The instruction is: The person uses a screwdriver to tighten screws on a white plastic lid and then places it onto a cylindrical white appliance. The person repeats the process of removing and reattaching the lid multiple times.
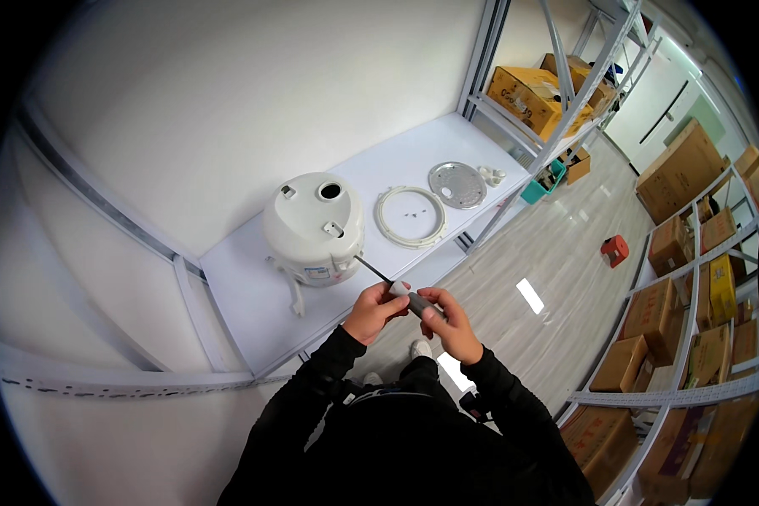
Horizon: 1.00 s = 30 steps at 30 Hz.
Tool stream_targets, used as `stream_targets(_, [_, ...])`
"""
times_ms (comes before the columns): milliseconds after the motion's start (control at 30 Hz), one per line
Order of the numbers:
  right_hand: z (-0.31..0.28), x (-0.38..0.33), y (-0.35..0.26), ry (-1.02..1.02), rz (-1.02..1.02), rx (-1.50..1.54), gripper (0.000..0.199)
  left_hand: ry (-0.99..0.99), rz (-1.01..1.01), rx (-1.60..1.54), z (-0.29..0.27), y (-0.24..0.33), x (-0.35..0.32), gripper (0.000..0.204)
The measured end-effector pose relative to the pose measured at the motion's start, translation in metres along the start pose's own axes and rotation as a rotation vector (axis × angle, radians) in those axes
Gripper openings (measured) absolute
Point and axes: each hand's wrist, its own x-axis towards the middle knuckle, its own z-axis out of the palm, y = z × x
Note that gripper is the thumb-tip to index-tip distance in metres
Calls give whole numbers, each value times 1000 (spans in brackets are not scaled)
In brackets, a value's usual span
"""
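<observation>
My right hand (453, 328) is closed around the grey handle of a screwdriver (376, 271). Its long dark shaft points up and left, and the tip ends at the lower right side of a white rounded cooker (314, 221); I cannot tell whether they touch. My left hand (374, 312) pinches a small white piece (399, 289) where shaft and handle meet. The cooker stands on the white table (266, 325), its top pierced by a round dark hole and smaller openings. A white strap-like part (298, 299) hangs at its front.
Right of the cooker lie a white ring (382, 221) with several tiny dark bits inside, a perforated metal disc (460, 187) and small white parts (492, 175). Shelves with cardboard boxes (654, 316) line the right. A red object (615, 250) stands on the floor.
</observation>
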Motion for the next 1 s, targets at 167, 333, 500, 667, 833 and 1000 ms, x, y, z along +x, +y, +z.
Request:
stream_targets(167, [-10, 3, -19, -122, 412, 139, 39, -14, 64, -123, -1, -3, -2, 33])
stream_targets(333, [3, 1, -4, -22, -202, -537, 42, 166, -26, 90, -4, -10, 7, 27])
stream_targets(500, [-1, -1, 5, -47, 140, 57, 41, 110, -34, 39, -5, -10, 4, 24])
stream_targets(667, [-13, 6, -16, -169, 546, 362, 42, -2, 43, -51, -7, -8, -2, 32])
stream_targets(833, [-1, 0, 10, -125, 94, -293, 46, 60, 35, -35, -5, -4, -2, 40])
stream_targets(1000, [3, -1, 21, -50, 104, -98, 44, -5, -38, 203, -19, 0, 4, 44])
